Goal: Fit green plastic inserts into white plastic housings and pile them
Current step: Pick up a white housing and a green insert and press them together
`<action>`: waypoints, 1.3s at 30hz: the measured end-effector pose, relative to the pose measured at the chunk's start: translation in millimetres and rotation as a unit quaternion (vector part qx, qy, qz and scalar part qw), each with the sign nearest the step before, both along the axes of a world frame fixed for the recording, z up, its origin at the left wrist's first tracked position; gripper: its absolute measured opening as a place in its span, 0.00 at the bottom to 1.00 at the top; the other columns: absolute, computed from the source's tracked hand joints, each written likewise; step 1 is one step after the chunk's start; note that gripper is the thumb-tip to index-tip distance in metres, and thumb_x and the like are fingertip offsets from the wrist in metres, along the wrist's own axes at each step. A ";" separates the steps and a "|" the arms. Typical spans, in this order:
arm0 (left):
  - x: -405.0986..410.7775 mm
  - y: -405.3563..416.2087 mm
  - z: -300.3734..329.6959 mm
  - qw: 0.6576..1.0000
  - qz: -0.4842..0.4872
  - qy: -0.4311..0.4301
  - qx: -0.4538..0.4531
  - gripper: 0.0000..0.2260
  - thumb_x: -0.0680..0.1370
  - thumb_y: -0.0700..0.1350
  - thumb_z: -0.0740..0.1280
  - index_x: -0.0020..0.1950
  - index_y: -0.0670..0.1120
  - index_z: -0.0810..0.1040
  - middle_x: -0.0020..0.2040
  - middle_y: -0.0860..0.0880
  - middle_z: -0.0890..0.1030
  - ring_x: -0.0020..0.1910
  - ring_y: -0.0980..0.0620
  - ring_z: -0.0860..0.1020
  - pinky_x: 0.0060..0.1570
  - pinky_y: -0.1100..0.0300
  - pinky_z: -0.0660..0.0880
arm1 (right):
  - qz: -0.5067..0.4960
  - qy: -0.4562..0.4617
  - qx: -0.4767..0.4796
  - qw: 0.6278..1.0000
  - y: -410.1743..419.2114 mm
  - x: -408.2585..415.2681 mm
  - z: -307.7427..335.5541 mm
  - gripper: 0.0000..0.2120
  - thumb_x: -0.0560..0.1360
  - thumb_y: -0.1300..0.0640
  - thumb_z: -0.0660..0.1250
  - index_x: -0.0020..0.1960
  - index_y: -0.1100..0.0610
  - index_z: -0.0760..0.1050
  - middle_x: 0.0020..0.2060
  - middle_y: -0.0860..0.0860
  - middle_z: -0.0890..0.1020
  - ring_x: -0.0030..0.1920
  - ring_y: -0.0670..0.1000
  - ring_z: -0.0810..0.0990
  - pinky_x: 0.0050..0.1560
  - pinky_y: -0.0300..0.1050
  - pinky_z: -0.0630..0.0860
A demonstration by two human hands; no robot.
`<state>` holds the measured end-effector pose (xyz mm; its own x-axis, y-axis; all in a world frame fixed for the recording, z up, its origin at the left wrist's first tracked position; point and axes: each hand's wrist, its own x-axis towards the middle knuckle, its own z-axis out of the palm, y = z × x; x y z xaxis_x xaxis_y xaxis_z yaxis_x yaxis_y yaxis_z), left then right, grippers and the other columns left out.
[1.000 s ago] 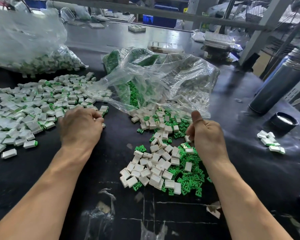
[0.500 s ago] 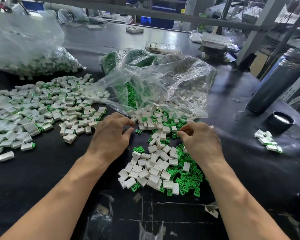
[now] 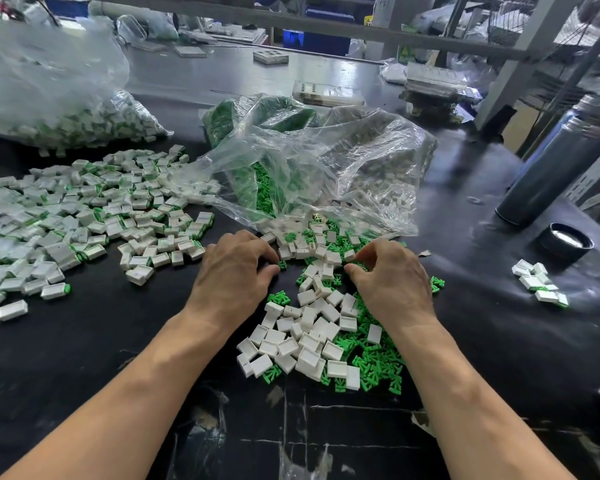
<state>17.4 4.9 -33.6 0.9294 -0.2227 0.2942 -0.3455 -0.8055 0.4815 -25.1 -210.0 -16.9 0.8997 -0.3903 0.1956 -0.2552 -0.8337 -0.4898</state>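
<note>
- Fingers [image 3: 257, 252] of the left hand [image 3: 234, 271]: curled downward over the near-left edge of the loose parts, thumb tip beside a small green piece; whether they pinch anything cannot be told.
- Fingers [image 3: 369, 251] of the right hand [image 3: 394, 282]: bent, tips and thumb drawn close together at the heap's middle; a grasp on any part cannot be told.
- White plastic housings [image 3: 309, 337]: small, boxy, matte, square-edged; scattered loose between and before both hands, touching one another.
- Green plastic inserts [image 3: 371, 362]: bright, branched, spiky outline; mixed under and beside the housings, thickest toward the right forearm.
- Assembled pile [image 3: 77, 216]: white blocks with green ends showing, spread wide to the left; its nearest edge lies just beside the left hand.
- Clear plastic bag [image 3: 326, 168]: crinkled, glossy film, mouth open toward the hands, spilling green and white parts; it bounds the far side of the working spot.
- Second bag [image 3: 66, 98]: cloudy film, far left, holding white-and-green pieces.
- Table [image 3: 118, 341]: black, smooth sheet, taped and torn at the near edge; bare stretches lie under both forearms and right of the heap.
- Grey cylinder [image 3: 551, 168]: tall, metallic, slanting in view at far right, well apart from the hands.
- Black round cap [image 3: 565, 242]: shallow, shiny inside, near the cylinder's foot.
- Small cluster of parts [image 3: 537, 282]: white with green, right of the cap, apart from the main heap.
</note>
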 end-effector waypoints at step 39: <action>-21.1 -15.1 8.0 0.995 -0.064 -0.034 -0.073 0.05 0.78 0.49 0.73 0.53 0.53 0.82 0.44 0.62 0.76 0.45 0.63 0.67 0.55 0.61 0.64 | 0.066 -0.087 0.151 0.982 8.1 -12.1 0.5 0.02 0.79 0.52 0.73 0.51 0.48 0.84 0.40 0.41 0.84 0.41 0.38 0.81 0.38 0.26 0.72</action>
